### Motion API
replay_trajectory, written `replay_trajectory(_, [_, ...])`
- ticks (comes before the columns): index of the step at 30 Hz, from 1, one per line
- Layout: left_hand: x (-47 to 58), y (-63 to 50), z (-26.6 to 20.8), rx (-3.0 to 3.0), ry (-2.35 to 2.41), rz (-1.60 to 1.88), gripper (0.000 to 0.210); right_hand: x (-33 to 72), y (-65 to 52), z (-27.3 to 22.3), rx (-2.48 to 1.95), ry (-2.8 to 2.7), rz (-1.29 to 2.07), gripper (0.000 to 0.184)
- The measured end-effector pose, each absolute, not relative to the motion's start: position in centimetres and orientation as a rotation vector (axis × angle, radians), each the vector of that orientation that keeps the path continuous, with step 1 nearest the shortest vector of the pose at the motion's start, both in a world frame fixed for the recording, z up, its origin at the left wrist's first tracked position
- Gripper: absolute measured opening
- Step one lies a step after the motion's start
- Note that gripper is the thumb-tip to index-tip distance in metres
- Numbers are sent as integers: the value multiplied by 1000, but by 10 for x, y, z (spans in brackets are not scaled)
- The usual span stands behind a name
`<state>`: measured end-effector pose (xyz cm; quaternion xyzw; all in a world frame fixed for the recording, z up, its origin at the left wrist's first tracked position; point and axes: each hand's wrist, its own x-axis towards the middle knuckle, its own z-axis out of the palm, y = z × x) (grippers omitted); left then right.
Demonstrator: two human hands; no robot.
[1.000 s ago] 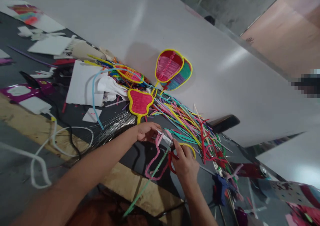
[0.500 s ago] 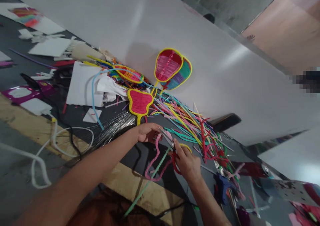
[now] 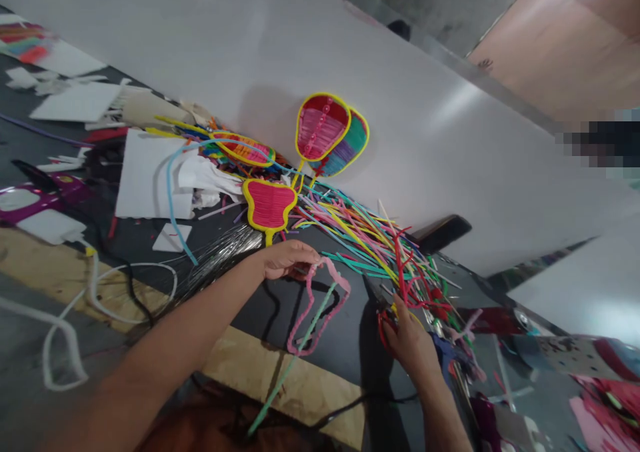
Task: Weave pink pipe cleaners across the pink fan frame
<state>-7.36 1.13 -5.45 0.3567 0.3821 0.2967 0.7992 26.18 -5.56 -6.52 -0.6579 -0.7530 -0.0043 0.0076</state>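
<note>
My left hand (image 3: pixel 293 259) pinches the top of a bent pink pipe-cleaner loop (image 3: pixel 345 284), which hangs over the dark table. A light green pipe cleaner (image 3: pixel 274 393) runs up from the bottom edge and crosses the loop. Off to the right, my right hand (image 3: pixel 413 342) is closed on scissors (image 3: pixel 384 325) with red and yellow handles, their blades pointing up and left, apart from the loop. Just beyond my left hand lies a red fan-shaped piece (image 3: pixel 271 204) with a yellow fuzzy border.
Coloured pipe cleaners (image 3: pixel 345 229) lie heaped behind my hands, with bent red ones (image 3: pixel 407 272) at the right. Two yellow-edged fans (image 3: pixel 323 129) lean against the pale panel (image 3: pixel 210 59). Thin wires (image 3: pixel 220 255), white paper (image 3: pixel 150 179) and a white cable (image 3: pixel 95 285) are to the left.
My right hand has moved right with the scissors, away from the pink loop. My left hand keeps hold of the loop. The whole view has shifted slightly.
</note>
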Motion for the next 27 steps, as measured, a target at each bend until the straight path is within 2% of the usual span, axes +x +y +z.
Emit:
replay_trajectory(3, [-72,11,-49,851,858,645,28,254,-56,-50,-2021,-2364,-6,32])
replay_trajectory(5, [-68,10,-43,901,868,642,27,234,-50,-35,-1821,-2257,-8,32])
replay_trajectory(11, [-61,1,-18,1194,923,665,27,148,-23,-16,-1200,-2168,537,42])
replay_trajectory(13, [-65,-1,-6,1340,977,651,28,130,-16,-16,-1121,-2148,619,36])
replay_trajectory(17, [-73,0,20,1657,1138,533,26,119,-9,-12,-1063,-2160,556,22])
replay_trajectory(22, [-67,5,41,2015,1245,364,25,127,-9,-6,-1016,-2157,362,26])
replay_trajectory(27, [-58,9,41,2017,1255,446,26,133,-11,-1,-1063,-2235,209,24])
